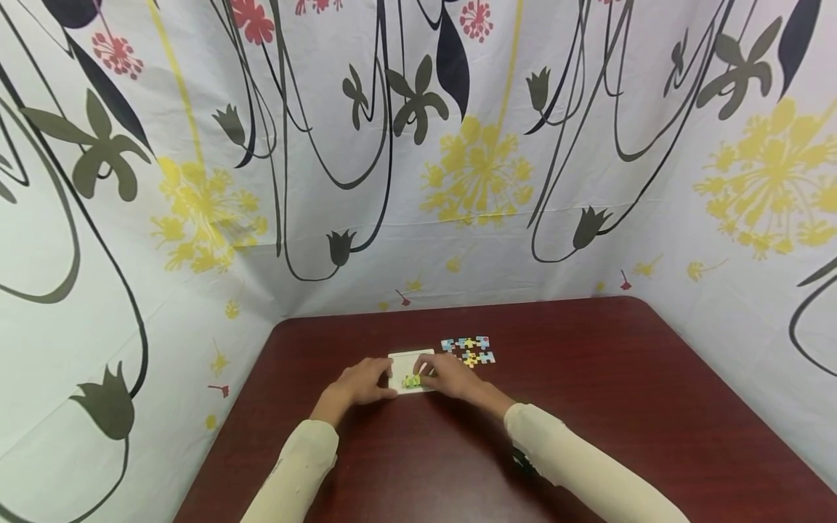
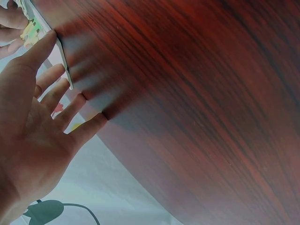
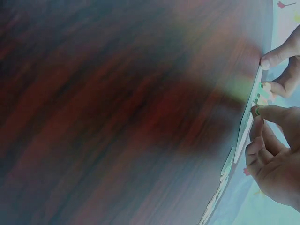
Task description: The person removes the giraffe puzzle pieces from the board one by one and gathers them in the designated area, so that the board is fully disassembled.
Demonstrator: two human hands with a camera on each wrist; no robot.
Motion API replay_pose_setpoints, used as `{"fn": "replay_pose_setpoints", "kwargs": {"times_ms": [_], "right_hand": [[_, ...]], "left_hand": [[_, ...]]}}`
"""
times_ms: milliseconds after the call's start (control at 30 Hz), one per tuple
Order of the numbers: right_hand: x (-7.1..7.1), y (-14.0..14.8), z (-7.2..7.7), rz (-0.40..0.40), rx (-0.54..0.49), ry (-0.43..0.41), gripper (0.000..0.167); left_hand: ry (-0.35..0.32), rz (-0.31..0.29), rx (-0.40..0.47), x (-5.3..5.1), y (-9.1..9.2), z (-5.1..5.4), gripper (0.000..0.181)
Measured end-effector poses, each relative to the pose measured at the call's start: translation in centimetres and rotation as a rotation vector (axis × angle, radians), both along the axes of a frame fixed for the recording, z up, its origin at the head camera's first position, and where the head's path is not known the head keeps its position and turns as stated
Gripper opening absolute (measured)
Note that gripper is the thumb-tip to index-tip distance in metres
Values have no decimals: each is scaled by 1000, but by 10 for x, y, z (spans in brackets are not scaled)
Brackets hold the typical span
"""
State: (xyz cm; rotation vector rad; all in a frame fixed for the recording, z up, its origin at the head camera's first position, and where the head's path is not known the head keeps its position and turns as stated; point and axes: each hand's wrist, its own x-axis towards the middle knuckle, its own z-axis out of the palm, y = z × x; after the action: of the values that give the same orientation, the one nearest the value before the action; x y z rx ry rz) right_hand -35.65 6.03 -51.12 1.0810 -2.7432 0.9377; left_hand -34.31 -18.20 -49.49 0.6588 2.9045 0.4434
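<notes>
A small white puzzle tray lies on the table, with green-and-yellow jigsaw pieces at its near edge. My left hand rests at the tray's left side, thumb at the near corner. In the left wrist view, the fingers of that left hand are spread and fairly straight, with the thumb touching the tray edge. My right hand reaches over the tray's right side. Between its thumb and fingertips, the right hand pinches a small green puzzle piece, mostly hidden by the fingers.
Several loose blue-and-yellow puzzle pieces lie just behind and right of the tray. The dark red wooden table has rounded far corners. A white floral cloth hangs behind and beside it.
</notes>
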Motion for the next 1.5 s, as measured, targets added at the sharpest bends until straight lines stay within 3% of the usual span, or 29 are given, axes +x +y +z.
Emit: {"fn": "replay_pose_setpoints", "kwargs": {"times_ms": [300, 600, 867, 1300, 1500], "right_hand": [[-2, 13, 4, -1, -29, -50, 13], [-5, 37, 10, -17, -6, 19, 13], [-7, 61, 15, -34, 10, -19, 14], [-12, 97, 21, -92, 34, 2, 14], [-9, 109, 22, -67, 31, -10, 15]], "left_hand": [[-2, -8, 5, 1, 2, 1, 31], [4, -8, 11, 3, 1, 1, 30], [-4, 5, 15, 5, 1, 2, 31], [2, 8, 16, 6, 1, 6, 30], [0, -1, 16, 6, 1, 5, 30]]}}
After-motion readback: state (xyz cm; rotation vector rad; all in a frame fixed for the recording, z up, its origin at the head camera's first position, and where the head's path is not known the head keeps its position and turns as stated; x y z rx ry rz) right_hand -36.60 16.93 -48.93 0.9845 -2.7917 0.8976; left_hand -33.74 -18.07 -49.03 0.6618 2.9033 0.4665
